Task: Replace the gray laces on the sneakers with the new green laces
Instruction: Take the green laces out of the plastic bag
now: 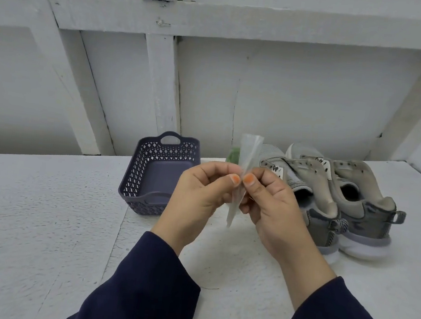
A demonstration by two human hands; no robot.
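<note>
Green laces (233, 154) show only as a small green bunch on the table (40, 218), far side, in the gap between the basket (137, 166) and the sneakers (331, 194). They lie beyond your hands and apart from them; neither grip touches them, and most of the bunch is hidden behind what you hold.

Your left grip (199, 197) and right grip (274, 208) are raised above the table, close together, palms turned toward each other. Both are clamped on a clear plastic wrapper (249, 150): each thumb tip presses it against curled fingers at about its middle. The wrapper stands nearly upright, its wider end above your thumbs and its narrow end hanging below your palms. Whether anything is inside it, you cannot tell from here.

The two grey sneakers stand side by side to the right of your right grip, heels toward you, tongues pulled up, eyelets showing as dark holes. Small paper tags (279, 170) sit near the tongues. The dark, lattice-walled basket stands just left of your left grip, its handle cut-outs at the near and far ends. Dark blue sleeves (150, 283) cover both of your forearms. A white boarded wall (290, 95) rises behind the table.
</note>
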